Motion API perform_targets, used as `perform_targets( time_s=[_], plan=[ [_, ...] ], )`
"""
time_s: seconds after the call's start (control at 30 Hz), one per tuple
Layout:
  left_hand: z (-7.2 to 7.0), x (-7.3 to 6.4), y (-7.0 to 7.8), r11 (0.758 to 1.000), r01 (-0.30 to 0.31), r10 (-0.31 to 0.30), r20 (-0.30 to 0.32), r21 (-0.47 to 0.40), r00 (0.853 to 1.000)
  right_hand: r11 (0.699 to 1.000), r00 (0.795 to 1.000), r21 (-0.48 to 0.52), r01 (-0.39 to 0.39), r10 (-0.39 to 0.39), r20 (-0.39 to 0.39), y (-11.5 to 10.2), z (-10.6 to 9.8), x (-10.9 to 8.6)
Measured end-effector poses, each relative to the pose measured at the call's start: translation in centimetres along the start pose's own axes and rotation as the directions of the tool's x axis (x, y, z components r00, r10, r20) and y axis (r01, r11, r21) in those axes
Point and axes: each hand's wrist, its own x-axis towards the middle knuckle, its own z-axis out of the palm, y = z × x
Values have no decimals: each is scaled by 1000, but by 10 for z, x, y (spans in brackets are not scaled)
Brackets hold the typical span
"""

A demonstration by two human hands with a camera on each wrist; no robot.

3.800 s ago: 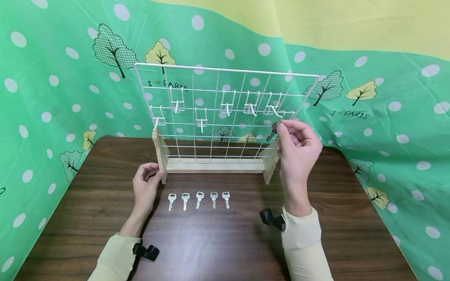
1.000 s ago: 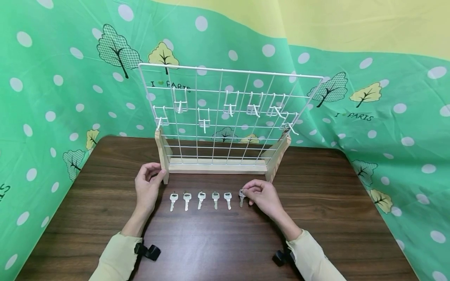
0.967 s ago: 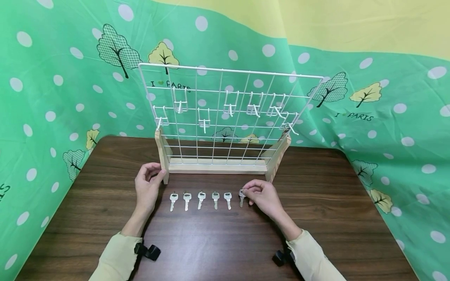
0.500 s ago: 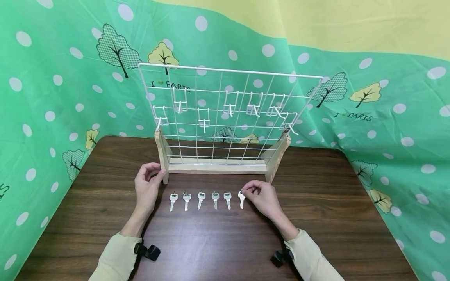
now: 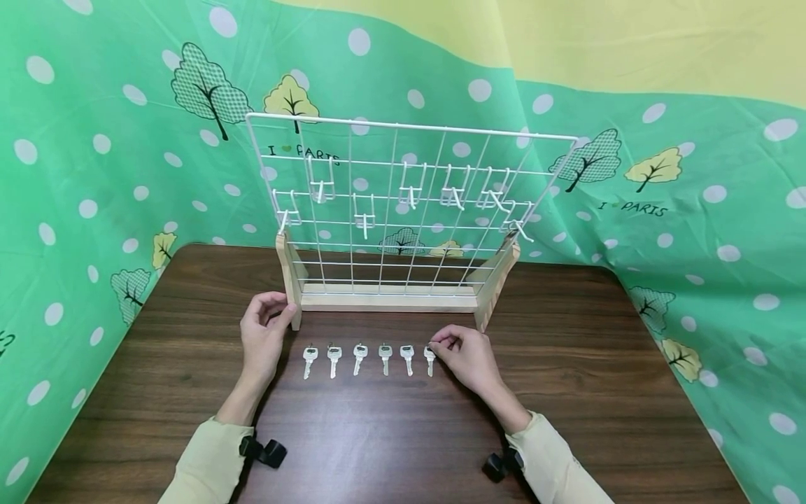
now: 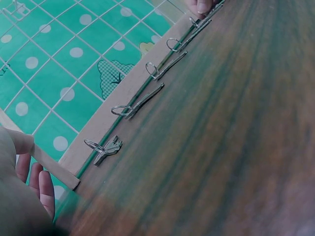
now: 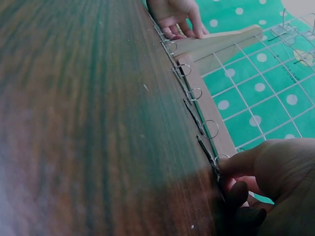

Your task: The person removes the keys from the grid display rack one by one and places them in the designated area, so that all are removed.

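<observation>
Several silver keys [image 5: 385, 360] with thin wire rings lie in a row on the brown table. At the row's right end, my right hand [image 5: 469, 357] pinches the last key [image 5: 430, 364] near its head, its blade pointing toward me. In the right wrist view, thumb and fingers meet low at the tabletop, partly hiding that key. My left hand [image 5: 261, 339] holds the left wooden leg [image 5: 290, 283] of a white wire grid rack [image 5: 387, 302]. From the left wrist, the thumb lies on the near side of the leg and the other fingers show behind it.
Several white hooks [image 5: 364, 222] hang on the grid with nothing on them. Behind the table [image 5: 378, 448] rises a green cloth [image 5: 661, 273] with white dots and trees. A black wrist camera [image 5: 500, 463] sits at each cuff.
My right hand has come down from the rack's right side with a key and set it at the row's right end. Lately the key has shifted slightly left. My left hand stays put.
</observation>
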Motion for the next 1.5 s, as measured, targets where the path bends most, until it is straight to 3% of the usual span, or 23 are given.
perform_targets(
  time_s=[0.23, 0.4, 0.5, 0.7, 0.93, 1.23, 1.5],
  plan=[
    [-1, 0, 1, 1000, -5, 5, 1, 0, 1000, 990, 991, 27, 136, -135, -24, 21, 5, 2],
    [-1, -1, 0, 1000, -5, 5, -2, 2, 1000, 989, 989, 14, 149, -149, -10, 48, 12, 9],
    [0, -1, 0, 1000, -6, 6, -4, 0, 1000, 986, 988, 54, 155, -155, -5, 45, 9, 9],
    [0, 0, 1, 1000, -11, 11, -5, 0, 1000, 987, 992, 101, 127, -127, -3, 17, -1, 2],
    [1, -1, 1, 1000, -7, 7, -3, 4, 1000, 991, 999, 128, -47, 43, 30, -10, -17, 2],
    [1, -1, 3, 1000, 12, -12, -4, 8, 1000, 967, 995, 255, 12, 14, -99, -30, -43, 3],
    [0, -1, 3, 1000, 11, -11, -5, 10, 1000, 947, 980, 315, 65, 0, -201, -41, -59, 6]
  ],
)
